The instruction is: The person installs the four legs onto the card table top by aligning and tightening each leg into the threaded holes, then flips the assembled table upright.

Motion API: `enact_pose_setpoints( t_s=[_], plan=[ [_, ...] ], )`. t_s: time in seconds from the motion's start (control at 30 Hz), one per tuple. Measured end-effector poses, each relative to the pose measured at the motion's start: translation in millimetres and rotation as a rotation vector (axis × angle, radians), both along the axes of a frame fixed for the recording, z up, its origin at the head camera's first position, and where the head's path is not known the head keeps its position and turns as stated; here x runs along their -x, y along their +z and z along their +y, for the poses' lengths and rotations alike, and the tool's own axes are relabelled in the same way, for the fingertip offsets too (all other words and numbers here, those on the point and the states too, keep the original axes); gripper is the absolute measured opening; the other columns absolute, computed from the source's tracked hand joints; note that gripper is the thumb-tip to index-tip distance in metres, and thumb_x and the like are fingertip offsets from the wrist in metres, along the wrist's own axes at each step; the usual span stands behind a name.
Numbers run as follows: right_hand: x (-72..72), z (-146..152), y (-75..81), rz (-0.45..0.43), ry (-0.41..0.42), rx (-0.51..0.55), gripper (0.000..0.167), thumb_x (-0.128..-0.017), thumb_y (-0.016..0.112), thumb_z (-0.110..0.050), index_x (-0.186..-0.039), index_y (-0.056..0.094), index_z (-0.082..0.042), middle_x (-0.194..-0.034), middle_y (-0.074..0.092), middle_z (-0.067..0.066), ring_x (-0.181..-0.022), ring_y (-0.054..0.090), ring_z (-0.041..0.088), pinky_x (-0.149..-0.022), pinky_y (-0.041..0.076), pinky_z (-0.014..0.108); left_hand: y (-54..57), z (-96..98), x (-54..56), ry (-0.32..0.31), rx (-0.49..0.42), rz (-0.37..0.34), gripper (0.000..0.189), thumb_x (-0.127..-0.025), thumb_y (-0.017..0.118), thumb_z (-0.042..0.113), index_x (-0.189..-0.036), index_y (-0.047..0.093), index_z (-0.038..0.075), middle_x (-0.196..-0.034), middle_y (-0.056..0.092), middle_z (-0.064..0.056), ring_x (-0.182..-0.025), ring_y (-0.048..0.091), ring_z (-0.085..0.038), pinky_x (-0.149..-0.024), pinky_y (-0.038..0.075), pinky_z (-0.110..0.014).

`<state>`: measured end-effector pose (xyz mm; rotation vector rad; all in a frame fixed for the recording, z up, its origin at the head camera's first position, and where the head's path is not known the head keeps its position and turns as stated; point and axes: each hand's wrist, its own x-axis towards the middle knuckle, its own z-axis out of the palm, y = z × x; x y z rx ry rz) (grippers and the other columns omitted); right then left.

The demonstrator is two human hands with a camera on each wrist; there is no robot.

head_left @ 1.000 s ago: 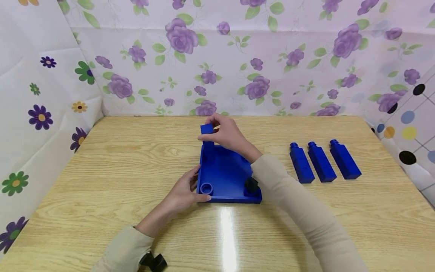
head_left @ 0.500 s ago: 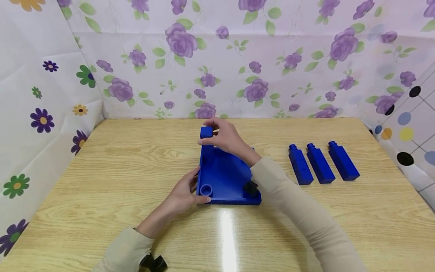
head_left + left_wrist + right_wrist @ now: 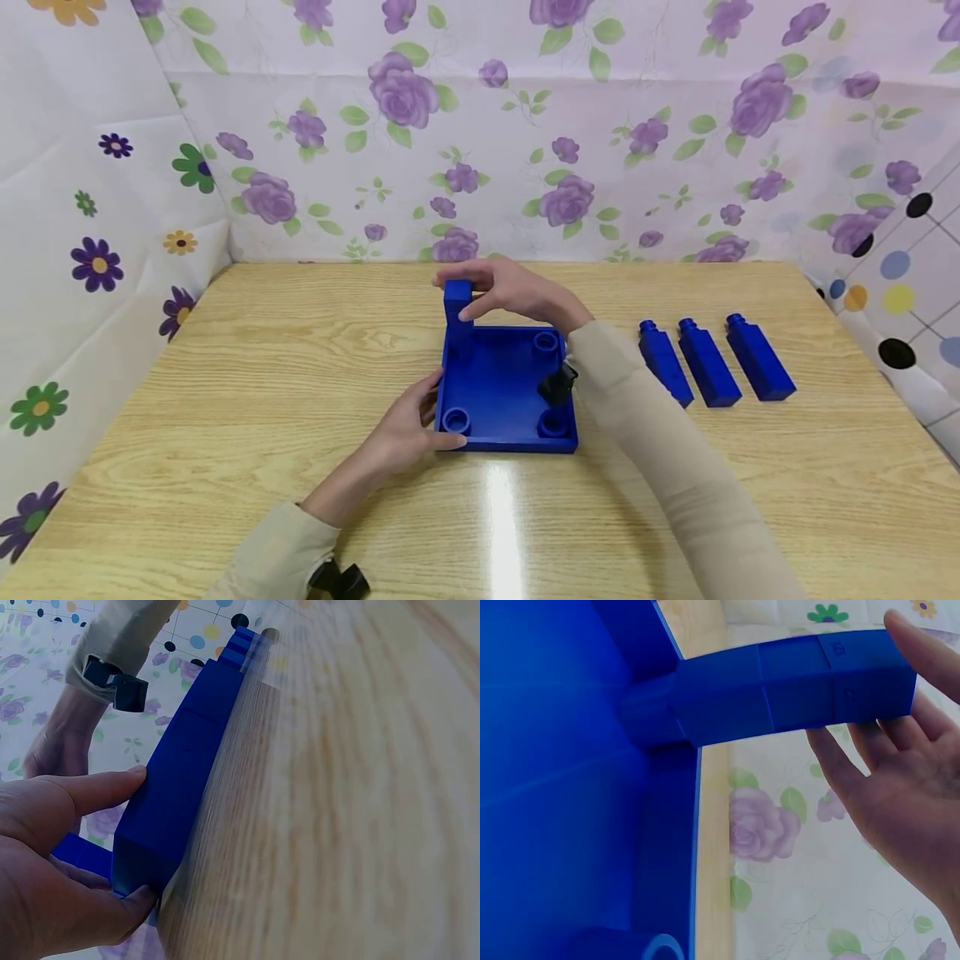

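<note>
A blue square tabletop [image 3: 495, 379], shallow with a raised rim, lies on the wooden table, hollow side up. Round sockets show in its near-left [image 3: 456, 421], near-right [image 3: 553, 422] and far-right [image 3: 545, 342] corners. At the far-left corner stands a blue square leg [image 3: 457, 312], its lower end at the socket. My right hand [image 3: 517, 292] holds the leg near its top, thumb on one side and fingers on the other; the right wrist view shows the leg [image 3: 795, 686] between them. My left hand [image 3: 405, 421] grips the tabletop's near-left corner, thumb over the rim.
To the right lie three more blue legs [image 3: 663, 362] [image 3: 708, 362] [image 3: 759, 358] with threaded necks pointing away. Flower-printed cloth [image 3: 480, 167] hangs behind the wooden table [image 3: 315, 333]. Black wrist cameras [image 3: 341, 579] sit on both sleeves.
My right hand has turned around the leg's top, its wrist rising and swinging right, uncovering the far-right socket. The leg stays upright at its corner; my left hand keeps its grip.
</note>
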<state>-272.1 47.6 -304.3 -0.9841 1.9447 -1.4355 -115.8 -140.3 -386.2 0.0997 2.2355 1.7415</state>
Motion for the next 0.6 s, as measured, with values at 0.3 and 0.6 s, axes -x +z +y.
enact_pose_setpoints(
  t_s=[0.3,0.6],
  plan=[
    [5.4,-0.1,-2.8,-0.049,-0.003,0.002,0.053,-0.087,0.069,-0.001,-0.136,0.052,0.001,-0.135,0.055,0.017,-0.124,0.052,0.023,-0.102,0.043,0.038,-0.7,0.9,0.0,0.008,0.015,-0.009,0.099,-0.076,0.08,-0.002,-0.154,0.018,0.002,-0.153,0.028,-0.02,-0.138,0.03,-0.037,-0.107,0.034,-0.047],
    [2.6,-4.7,-8.0,0.106,-0.121,-0.077,0.049,-0.084,0.076,-0.011,-0.129,0.059,-0.005,-0.121,0.063,0.007,-0.106,0.06,0.02,-0.091,0.048,0.035,-1.3,-0.6,0.8,0.007,0.011,-0.004,0.099,-0.076,0.08,-0.002,-0.153,0.018,0.001,-0.152,0.03,-0.021,-0.138,0.03,-0.037,-0.107,0.034,-0.047]
  ],
)
